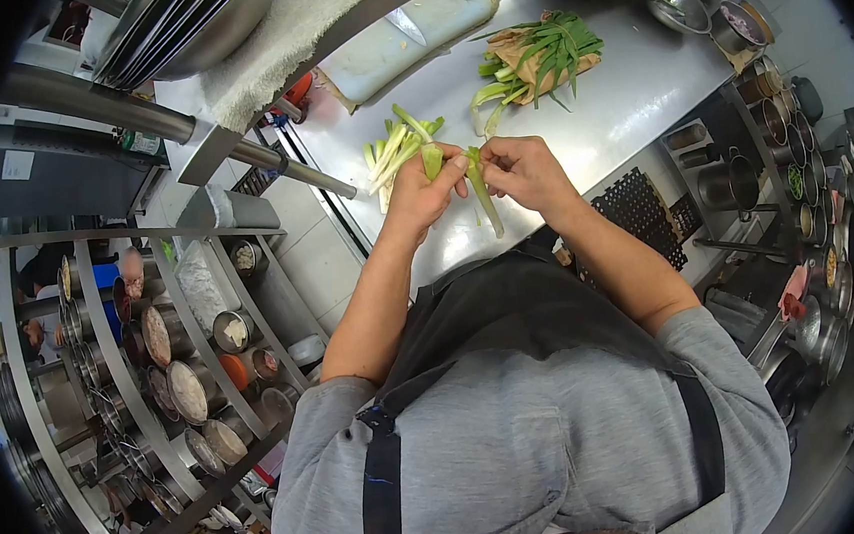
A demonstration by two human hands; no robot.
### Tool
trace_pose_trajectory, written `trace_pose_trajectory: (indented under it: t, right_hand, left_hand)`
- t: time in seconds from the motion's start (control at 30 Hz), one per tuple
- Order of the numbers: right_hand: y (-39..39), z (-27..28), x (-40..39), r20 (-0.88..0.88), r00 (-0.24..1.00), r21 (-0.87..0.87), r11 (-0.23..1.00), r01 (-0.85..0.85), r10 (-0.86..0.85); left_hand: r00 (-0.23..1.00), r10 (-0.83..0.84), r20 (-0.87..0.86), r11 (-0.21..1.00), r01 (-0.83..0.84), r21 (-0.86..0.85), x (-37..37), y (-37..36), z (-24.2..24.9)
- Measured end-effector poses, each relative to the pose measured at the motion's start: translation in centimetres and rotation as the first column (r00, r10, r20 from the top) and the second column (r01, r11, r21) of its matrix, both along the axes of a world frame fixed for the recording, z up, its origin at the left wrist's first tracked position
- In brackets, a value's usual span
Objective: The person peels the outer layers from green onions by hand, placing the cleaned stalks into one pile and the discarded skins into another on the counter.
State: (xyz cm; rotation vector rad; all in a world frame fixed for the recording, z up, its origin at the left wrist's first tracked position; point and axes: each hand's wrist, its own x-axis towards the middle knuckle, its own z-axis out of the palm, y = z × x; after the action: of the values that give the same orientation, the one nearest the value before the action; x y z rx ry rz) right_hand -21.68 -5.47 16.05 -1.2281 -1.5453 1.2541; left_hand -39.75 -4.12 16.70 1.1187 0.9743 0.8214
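My left hand [423, 195] is closed around a green onion stalk [432, 162], whose cut pale-green end sticks up past the thumb. Close beside it, my right hand [532, 176] pinches at a limp green outer leaf [487, 202] that hangs between the two hands. Just beyond my left hand lies a pile of trimmed white and green stalks [398, 149] on the steel table [625, 101]. Farther off, a bunch of leafy green onions [560, 48] rests on brown paper [516, 51].
A knife [406, 28] lies on a white cutting board [371, 61] at the back. Metal bowls [675, 1] stand at the far right. A steel post [289, 167] and a rack of pots [196, 391] are on the left; more pots line the right side.
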Motion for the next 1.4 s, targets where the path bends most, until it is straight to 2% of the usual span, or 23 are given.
trace_pose_trajectory:
  t: [0.07, 0.13, 0.23, 0.37, 0.43, 0.47, 0.53, 0.57, 0.7, 0.77, 0.8, 0.87, 0.93, 1.03, 1.07, 1.13, 1.17, 1.2, 1.27, 1.33, 1.4]
  right_hand:
    - [-0.2, 0.0, -0.1, -0.046, 0.998, 0.011, 0.999, 0.04, -0.039]
    - [-0.5, 0.3, -0.4, -0.091, 0.993, 0.012, 0.997, 0.07, -0.069]
    - [-0.8, -0.2, -0.6, -0.187, 0.978, -0.031, 0.996, 0.089, -0.094]
    - [-1.1, -0.6, -0.7, -0.223, 0.969, -0.045, 0.994, 0.096, -0.104]
    - [-1.1, -0.6, -0.6, -0.355, 0.922, -0.058, 0.988, 0.145, -0.156]
    - [-1.1, -0.4, -0.4, -0.354, 0.922, -0.056, 0.988, 0.143, -0.154]
    - [-1.1, 0.1, 0.3, -0.299, 0.943, 0.084, 0.98, 0.178, -0.146]
    - [-1.1, 0.3, 0.5, -0.264, 0.96, 0.067, 0.991, 0.12, -0.098]
    - [-2.0, 0.7, 0.4, -0.195, 0.979, 0.08, 0.994, 0.073, -0.056]
    - [-2.3, -0.1, 0.8, -0.281, 0.951, 0.051, 0.987, 0.15, -0.13]
    - [-2.3, -0.6, 1.2, -0.278, 0.952, 0.053, 0.987, 0.15, -0.129]
    - [-2.3, -1.7, 2.6, -0.335, 0.914, -0.071, 0.973, 0.218, -0.23]
    - [-2.2, -2.9, 4.0, -0.322, 0.911, -0.083, 0.967, 0.243, -0.257]
    - [-2.0, -4.4, 5.3, -0.165, 0.949, -0.13, 0.96, 0.248, -0.267]
    - [-2.0, -4.8, 5.0, -0.165, 0.95, -0.13, 0.96, 0.246, -0.266]
    - [-1.7, -5.6, 4.4, 0.104, 0.971, -0.133, 0.965, 0.227, -0.215]
    - [-1.2, -6.3, 4.1, 0.23, 0.957, -0.082, 0.977, 0.198, -0.175]
    - [-1.2, -6.7, 3.9, 0.23, 0.958, -0.079, 0.977, 0.196, -0.174]
    - [-0.8, -6.7, 3.2, 0.463, 0.88, 0.135, 0.99, 0.05, -0.108]
    - [-0.8, -5.5, 2.4, 0.409, 0.909, 0.086, 0.995, 0.053, -0.084]
    - [-1.0, -3.5, 1.3, 0.216, 0.974, 0.011, 0.997, 0.072, -0.073]
  left_hand:
    - [0.998, -0.002, 0.059, 0.998, 0.006, -0.063, 0.2, 0.0, 0.2]
    - [0.971, 0.139, 0.193, 0.983, -0.112, -0.147, 0.9, -0.4, 0.2]
    - [0.952, 0.159, 0.263, 0.968, -0.098, -0.231, 0.6, -0.5, -0.1]
    - [0.951, 0.205, 0.231, 0.97, -0.165, -0.181, 0.9, -0.6, -0.2]
    - [0.914, 0.363, 0.18, 0.925, -0.331, -0.184, 0.7, -0.3, -0.1]
    - [0.913, 0.364, 0.182, 0.925, -0.333, -0.183, 0.1, 0.1, -0.2]
    - [0.904, 0.38, 0.194, 0.917, -0.34, -0.208, -1.8, 1.2, -0.6]
    - [0.906, 0.373, 0.201, 0.923, -0.339, -0.184, -2.1, 1.4, -0.2]
    - [0.875, 0.427, 0.227, 0.903, -0.405, -0.142, -2.4, 2.3, 0.4]
    - [0.777, 0.544, 0.316, 0.839, -0.498, -0.221, -3.5, 3.1, -0.7]
    - [0.776, 0.544, 0.319, 0.839, -0.498, -0.221, -4.2, 3.4, -1.2]
    - [0.716, 0.618, 0.324, 0.786, -0.563, -0.256, -5.6, 3.7, -1.8]
    - [0.705, 0.639, 0.308, 0.769, -0.585, -0.257, -6.4, 3.5, -1.6]
    - [0.72, 0.626, 0.298, 0.779, -0.59, -0.211, -7.0, 3.2, -1.9]
    - [0.719, 0.627, 0.299, 0.778, -0.591, -0.211, -7.0, 3.1, -1.9]
    - [0.762, 0.577, 0.293, 0.816, -0.541, -0.203, -6.5, 3.0, -2.0]
    - [0.761, 0.578, 0.294, 0.816, -0.542, -0.201, -6.2, 2.9, -1.7]
    - [0.798, 0.528, 0.292, 0.85, -0.498, -0.174, -6.0, 2.5, -1.3]
    - [0.829, 0.478, 0.289, 0.878, -0.456, -0.146, -5.5, 2.2, -0.7]
    - [0.898, 0.358, 0.254, 0.933, -0.352, -0.071, -5.4, 2.0, -0.4]
    - [0.908, 0.334, 0.255, 0.942, -0.33, -0.057, -5.2, 1.8, -0.3]
